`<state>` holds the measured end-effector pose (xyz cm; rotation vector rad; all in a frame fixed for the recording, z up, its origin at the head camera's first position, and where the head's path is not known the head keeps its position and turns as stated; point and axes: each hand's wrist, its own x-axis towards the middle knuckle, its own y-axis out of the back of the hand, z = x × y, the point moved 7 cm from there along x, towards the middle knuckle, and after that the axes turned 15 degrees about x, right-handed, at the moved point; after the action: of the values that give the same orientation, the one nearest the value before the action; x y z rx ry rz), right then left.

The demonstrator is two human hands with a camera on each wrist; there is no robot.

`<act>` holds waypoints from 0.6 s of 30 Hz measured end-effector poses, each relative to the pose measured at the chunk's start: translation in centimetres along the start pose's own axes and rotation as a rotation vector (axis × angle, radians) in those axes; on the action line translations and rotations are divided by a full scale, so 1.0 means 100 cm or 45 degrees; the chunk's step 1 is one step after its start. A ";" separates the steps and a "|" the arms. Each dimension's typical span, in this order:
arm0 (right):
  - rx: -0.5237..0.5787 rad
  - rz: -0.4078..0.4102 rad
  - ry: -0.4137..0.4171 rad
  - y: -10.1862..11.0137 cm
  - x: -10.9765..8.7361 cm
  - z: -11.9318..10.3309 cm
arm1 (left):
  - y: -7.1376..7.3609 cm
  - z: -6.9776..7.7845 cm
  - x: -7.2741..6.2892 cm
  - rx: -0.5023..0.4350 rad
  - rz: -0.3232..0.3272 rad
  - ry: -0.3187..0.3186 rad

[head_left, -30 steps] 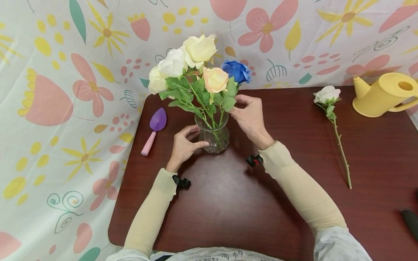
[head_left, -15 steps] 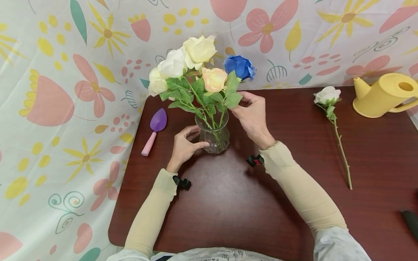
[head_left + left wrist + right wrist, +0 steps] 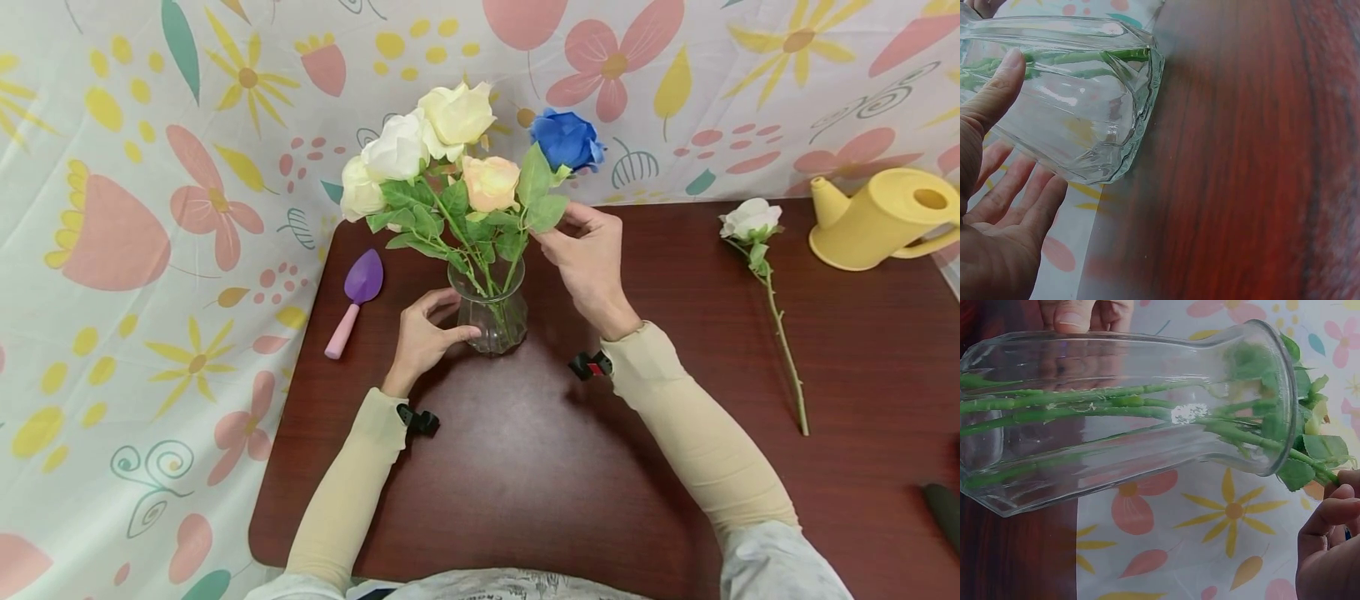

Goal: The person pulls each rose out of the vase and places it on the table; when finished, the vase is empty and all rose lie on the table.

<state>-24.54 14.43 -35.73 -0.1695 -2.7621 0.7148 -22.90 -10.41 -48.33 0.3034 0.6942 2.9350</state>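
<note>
A clear glass vase [image 3: 495,329] stands upright on the dark table with several stems inside. My left hand [image 3: 423,337] holds its left side, thumb in front and fingers round the back. With thumb and fingertips, my right hand [image 3: 588,262] pinches the green stem of the blue rose [image 3: 567,140], just outside the vase rim [image 3: 1282,394]. That stem runs down into the glass. Cream and white roses [image 3: 393,146] lean to the left, and a peach rose [image 3: 491,182] sits in front. Green leaves [image 3: 543,192] partly cover the right fingertips in the head view.
A purple trowel [image 3: 363,279] with a pink handle lies left of the vase. Over on the right lie a white rose [image 3: 752,218] with a long stem and a yellow watering can [image 3: 873,221]. A flower-print cloth [image 3: 217,200] hangs behind and to the left.
My right hand has drifted right and slightly up, taking the blue rose with it, away from the peach rose. The left hand and the vase have stayed in place.
</note>
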 end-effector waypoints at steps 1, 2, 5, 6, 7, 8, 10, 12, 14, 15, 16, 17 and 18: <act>0.014 0.001 0.003 0.000 0.000 -0.001 | 0.000 0.000 0.000 0.000 -0.002 0.000; 0.020 0.004 0.006 0.000 0.000 -0.002 | 0.000 0.000 0.000 0.001 -0.004 -0.001; 0.042 -0.001 0.026 0.001 0.001 -0.005 | 0.000 0.000 -0.001 0.003 -0.006 -0.003; 0.052 -0.002 0.035 0.001 0.002 -0.007 | 0.000 0.000 -0.001 0.003 -0.006 -0.004; 0.061 -0.005 0.043 0.001 0.002 -0.008 | 0.000 0.000 -0.001 0.004 -0.004 -0.005; 0.057 -0.008 0.053 0.000 0.002 -0.009 | 0.000 -0.001 -0.001 0.004 -0.002 -0.006; 0.051 -0.012 0.072 0.000 0.002 -0.012 | 0.000 -0.001 -0.001 0.001 0.003 -0.008; 0.042 -0.016 0.089 0.000 0.003 -0.014 | 0.000 -0.002 0.000 -0.001 0.005 -0.010; 0.043 -0.017 0.105 -0.001 0.003 -0.017 | 0.000 -0.003 0.000 -0.006 0.004 -0.011; 0.047 -0.018 0.113 -0.002 0.003 -0.018 | 0.000 -0.003 0.000 -0.009 0.003 -0.012; 0.050 -0.020 0.123 -0.002 0.004 -0.020 | 0.000 -0.003 0.000 -0.010 0.003 -0.013; 0.058 -0.019 0.132 -0.003 0.004 -0.022 | 0.000 -0.002 0.000 -0.009 0.001 -0.014; 0.069 -0.016 0.138 -0.003 0.005 -0.024 | 0.000 -0.002 0.000 -0.007 0.000 -0.013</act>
<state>-24.29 15.32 -33.45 -0.1746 -2.6359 0.7536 -22.94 -10.51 -48.52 0.3180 0.6843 2.9331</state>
